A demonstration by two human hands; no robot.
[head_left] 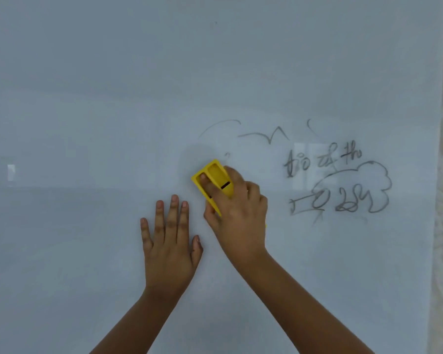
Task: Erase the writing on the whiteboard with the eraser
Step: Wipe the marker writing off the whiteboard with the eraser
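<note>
Lighting was dim and even, with a cool grey-blue cast across the whiteboard (113, 72). Pale rectangular reflections lay on the board's gloss at its left edge and over the writing (338, 185) toward its right side. A faint soft shadow sat on the board just above and left of the eraser (214, 176). Focus was soft overall; pen strokes looked smeared. The pale strip beyond the board's right edge was blurred.

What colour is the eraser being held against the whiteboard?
Yellow. The eraser shows clearly in the head view, gripped by the right hand.
</note>
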